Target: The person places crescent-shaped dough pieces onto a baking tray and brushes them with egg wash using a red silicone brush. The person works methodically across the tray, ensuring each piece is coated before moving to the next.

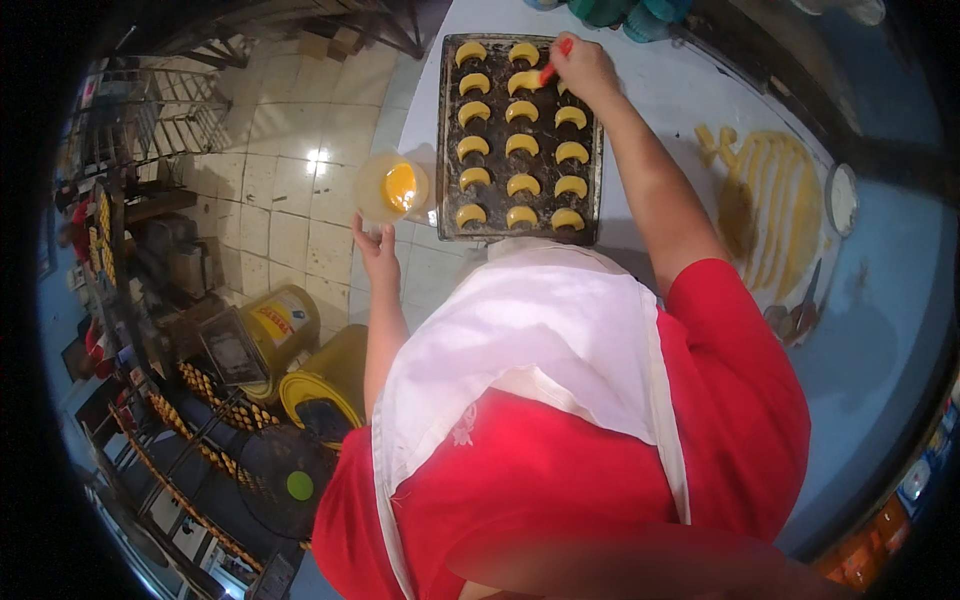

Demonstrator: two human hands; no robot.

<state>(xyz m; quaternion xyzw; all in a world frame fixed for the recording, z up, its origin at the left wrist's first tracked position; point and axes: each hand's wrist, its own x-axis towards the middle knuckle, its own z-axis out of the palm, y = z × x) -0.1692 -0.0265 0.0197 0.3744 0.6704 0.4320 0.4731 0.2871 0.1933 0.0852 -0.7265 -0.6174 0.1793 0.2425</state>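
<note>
My right hand (588, 72) is closed around the red handle of a pastry brush (550, 68). The brush's tip reaches a crescent-shaped piece of dough (523, 80) in the second row from the far end of a dark baking tray (497, 160). Rows of yellow crescents fill the tray, and my right forearm and hand cover part of its right column. Beyond the tray's left edge, my left hand (378, 248) grips a translucent bowl (366, 188) from the near side. Glossy orange-yellow liquid, like beaten egg, lies inside the bowl.
Flattened dough cut in strips (778, 205) lies on the table to the right, with a small round white container (843, 198) and a knife (812, 285) beside it. Yellow buckets (283, 325) stand on the tiled floor at left, near racks of baked pieces (215, 400).
</note>
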